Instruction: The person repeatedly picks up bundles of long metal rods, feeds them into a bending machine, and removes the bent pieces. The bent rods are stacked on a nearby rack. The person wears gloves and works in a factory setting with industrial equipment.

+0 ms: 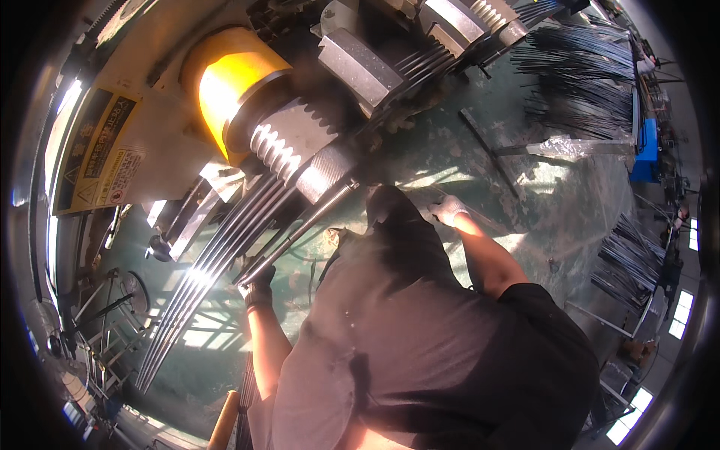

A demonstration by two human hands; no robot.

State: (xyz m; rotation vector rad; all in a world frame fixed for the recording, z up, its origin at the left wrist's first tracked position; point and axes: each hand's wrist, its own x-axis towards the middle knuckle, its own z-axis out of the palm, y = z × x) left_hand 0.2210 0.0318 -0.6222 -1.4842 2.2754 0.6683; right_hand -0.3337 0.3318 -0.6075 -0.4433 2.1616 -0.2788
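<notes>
My left hand (259, 283), in a dark-looking glove, is closed around the near end of a long steel rod (304, 229). The rod slopes up to the right, and its far end meets the rim of a knurled steel collar (326, 174) on the machine. Beside the rod, several shiny parallel metal bars (202, 274) run down to the left from the grooved roller (277, 154). Out to my right, my right hand (448, 210) wears a pale glove. Its fingers look loosely apart, with nothing visible in them.
A yellow cylindrical housing (236, 82) and hexagonal steel blocks (360, 71) belong to the machine ahead. Bundles of thin dark rods (581, 79) lie on a rack at the far right, with another rod stack (630, 259) nearer. A warning panel (97, 150) is at left.
</notes>
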